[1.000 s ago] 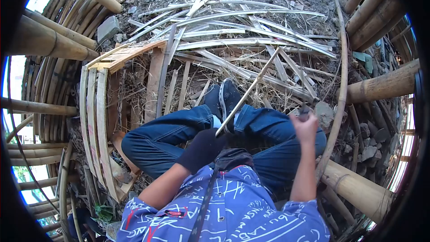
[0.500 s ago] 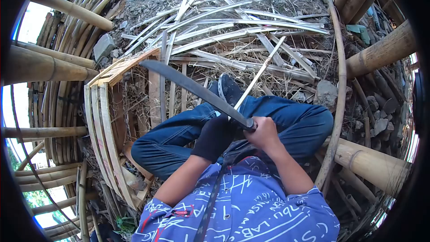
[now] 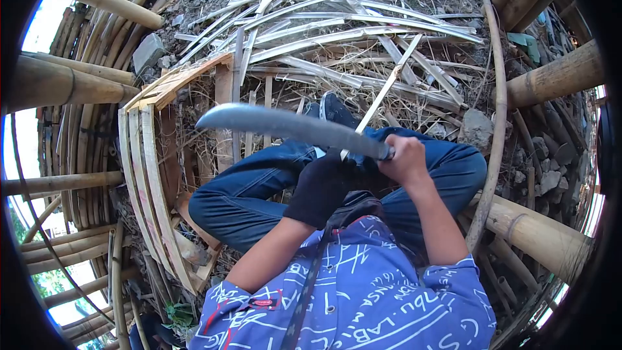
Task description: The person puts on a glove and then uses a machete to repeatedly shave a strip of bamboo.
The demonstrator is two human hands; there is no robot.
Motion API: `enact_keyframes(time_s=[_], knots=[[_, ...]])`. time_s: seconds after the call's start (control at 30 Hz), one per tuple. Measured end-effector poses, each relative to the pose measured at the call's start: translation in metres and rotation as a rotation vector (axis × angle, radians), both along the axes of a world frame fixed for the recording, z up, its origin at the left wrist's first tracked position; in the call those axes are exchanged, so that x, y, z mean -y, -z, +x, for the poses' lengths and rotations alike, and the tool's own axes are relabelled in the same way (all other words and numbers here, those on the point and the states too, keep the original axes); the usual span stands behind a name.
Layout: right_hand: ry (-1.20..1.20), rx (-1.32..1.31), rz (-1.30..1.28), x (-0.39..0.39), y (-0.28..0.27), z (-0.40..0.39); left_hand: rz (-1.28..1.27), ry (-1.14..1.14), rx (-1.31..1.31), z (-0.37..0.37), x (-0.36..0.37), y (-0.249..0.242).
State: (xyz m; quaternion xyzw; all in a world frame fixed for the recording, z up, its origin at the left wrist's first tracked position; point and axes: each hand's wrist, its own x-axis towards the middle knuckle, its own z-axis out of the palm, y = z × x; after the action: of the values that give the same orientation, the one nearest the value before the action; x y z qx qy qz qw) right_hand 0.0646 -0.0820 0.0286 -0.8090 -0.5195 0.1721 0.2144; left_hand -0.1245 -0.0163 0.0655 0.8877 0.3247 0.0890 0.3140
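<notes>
In my right hand [image 3: 405, 159] is the handle of a machete [image 3: 285, 126], fingers wrapped round it. Its long, wide blade points left across my lap, over the front of my legs. My left hand [image 3: 324, 185], in a black glove, is closed around the lower end of a thin pale bamboo strip [image 3: 382, 94]. The strip slants up and to the right from the glove, past the blade near the handle. Part of the glove's fingers is hidden beneath the blade.
Long split bamboo strips [image 3: 304, 35] lie crisscrossed on the ground ahead. At my left stands a slatted wooden crate [image 3: 146, 175]. A long thin pole [image 3: 499, 91] runs along my right, beside rocks [image 3: 478, 128] and thick bamboo poles [image 3: 554, 78].
The machete has lifted and swung flatter, and my right hand has moved right and up with it. My left hand stays closed on the strip, shifted slightly right.
</notes>
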Motion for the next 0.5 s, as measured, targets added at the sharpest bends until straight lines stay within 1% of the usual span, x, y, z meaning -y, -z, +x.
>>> enact_keyframes(time_s=[0.03,0.07,0.1,0.13,0.17,0.2,0.23,0.33,0.4,0.47,0.5], knots=[[0.042,0.008,-0.025,0.0,0.001,0.006,0.112,0.066,-0.119,-0.003,0.002,0.001],[0.083,0.018,-0.045,-0.003,0.002,0.017,0.109,0.062,-0.125,-0.007,0.006,-0.004],[0.145,-0.008,-0.038,-0.008,0.0,0.03,-0.04,-0.048,-0.139,-0.009,0.013,-0.013],[0.25,-0.097,-0.082,-0.009,-0.009,0.043,-0.184,-0.155,-0.152,-0.01,0.016,-0.018],[0.236,-0.034,-0.094,-0.008,0.002,0.057,-0.187,-0.158,-0.156,-0.011,0.018,-0.018],[0.219,0.036,-0.105,-0.009,0.005,0.066,-0.25,-0.209,-0.166,-0.009,0.02,-0.018],[0.215,0.047,-0.103,-0.009,0.006,0.069,-0.309,-0.258,-0.167,-0.004,0.02,-0.017],[0.172,0.113,-0.075,-0.006,-0.003,0.066,-0.305,-0.238,-0.148,-0.006,0.016,-0.009],[0.164,0.085,-0.018,-0.005,0.002,0.065,-0.309,-0.236,-0.165,-0.006,0.013,-0.004],[0.126,0.07,0.016,0.0,-0.003,0.056,-0.349,-0.175,-0.116,-0.011,0.013,0.008],[0.131,-0.13,-0.012,0.002,-0.008,0.048,-0.343,-0.173,-0.119,-0.011,0.01,0.006]])
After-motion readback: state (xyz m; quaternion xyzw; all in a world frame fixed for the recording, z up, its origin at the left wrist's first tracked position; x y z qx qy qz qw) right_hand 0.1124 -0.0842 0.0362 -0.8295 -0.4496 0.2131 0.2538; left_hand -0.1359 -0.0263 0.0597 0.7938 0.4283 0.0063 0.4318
